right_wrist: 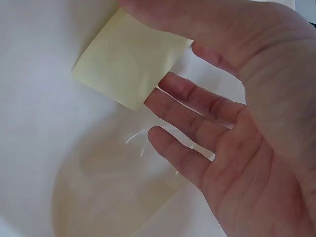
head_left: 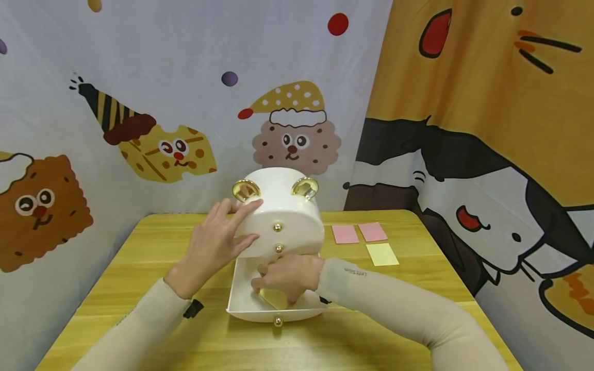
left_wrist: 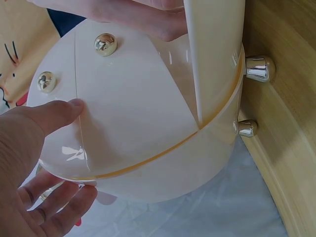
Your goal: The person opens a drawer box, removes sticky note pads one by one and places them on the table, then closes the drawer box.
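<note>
A white rounded desktop drawer box (head_left: 278,214) with gold ears and gold knobs stands on the table, its bottom drawer (head_left: 241,288) pulled out. My left hand (head_left: 211,242) holds the box's left side. In the left wrist view, the left thumb (left_wrist: 66,111) lies on the front face and the fingers (left_wrist: 69,207) bend round the edge. My right hand (head_left: 290,275) is inside the drawer and pinches a pale yellow sticky note (right_wrist: 131,61). Its thumb lies over the note, the index fingertip is hidden behind it, and the other fingers stretch out near the drawer floor.
Two pink sticky notes, a left one (head_left: 345,234) and a right one (head_left: 373,232), lie on the table right of the box. A yellow sticky note (head_left: 382,254) lies just in front of them. Cartoon-printed cloth (head_left: 185,93) hangs behind the wooden table (head_left: 162,232).
</note>
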### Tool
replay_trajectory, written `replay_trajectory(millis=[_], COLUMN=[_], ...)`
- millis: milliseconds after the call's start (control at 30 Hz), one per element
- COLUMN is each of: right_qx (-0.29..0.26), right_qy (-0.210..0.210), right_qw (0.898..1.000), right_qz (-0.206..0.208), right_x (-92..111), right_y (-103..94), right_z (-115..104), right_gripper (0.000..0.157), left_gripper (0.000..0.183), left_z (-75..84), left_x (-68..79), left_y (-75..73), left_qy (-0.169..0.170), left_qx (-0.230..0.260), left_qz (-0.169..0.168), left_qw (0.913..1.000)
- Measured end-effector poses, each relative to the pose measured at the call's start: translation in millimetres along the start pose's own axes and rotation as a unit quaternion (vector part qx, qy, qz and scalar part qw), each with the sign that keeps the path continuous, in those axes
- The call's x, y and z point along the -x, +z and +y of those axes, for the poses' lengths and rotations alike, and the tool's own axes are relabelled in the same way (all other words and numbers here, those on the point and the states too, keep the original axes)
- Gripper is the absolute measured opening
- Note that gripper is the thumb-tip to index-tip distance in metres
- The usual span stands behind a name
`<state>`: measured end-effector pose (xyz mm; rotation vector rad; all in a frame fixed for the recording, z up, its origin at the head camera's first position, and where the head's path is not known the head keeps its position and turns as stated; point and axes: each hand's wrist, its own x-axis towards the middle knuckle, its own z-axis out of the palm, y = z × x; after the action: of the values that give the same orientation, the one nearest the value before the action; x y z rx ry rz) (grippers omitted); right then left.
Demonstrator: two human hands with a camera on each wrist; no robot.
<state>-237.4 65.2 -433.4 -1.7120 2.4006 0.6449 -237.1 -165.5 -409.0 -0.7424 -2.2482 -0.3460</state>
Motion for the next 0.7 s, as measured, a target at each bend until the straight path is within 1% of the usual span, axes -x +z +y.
replay_trajectory(millis=[300,700], right_qx=[0.048,0.069], right_qy=[-0.006,0.009], right_qw=[0.999,0.998], right_qz=[0.017,0.010], right_x=[-1.7,-4.8], right_y=[1.9,1.9], right_z=[-4.6,-8.1], right_gripper=[0.088,0.085], left_gripper=[0.090,0.091], left_z=[0.4,-1.0], left_x=[-1.2,-1.3], left_y=[-0.2,1.1], left_qy=[0.003,0.004], left_qx=[-0.004,-0.004], left_qz=[0.005,0.006], left_qw=[1.0000,1.0000])
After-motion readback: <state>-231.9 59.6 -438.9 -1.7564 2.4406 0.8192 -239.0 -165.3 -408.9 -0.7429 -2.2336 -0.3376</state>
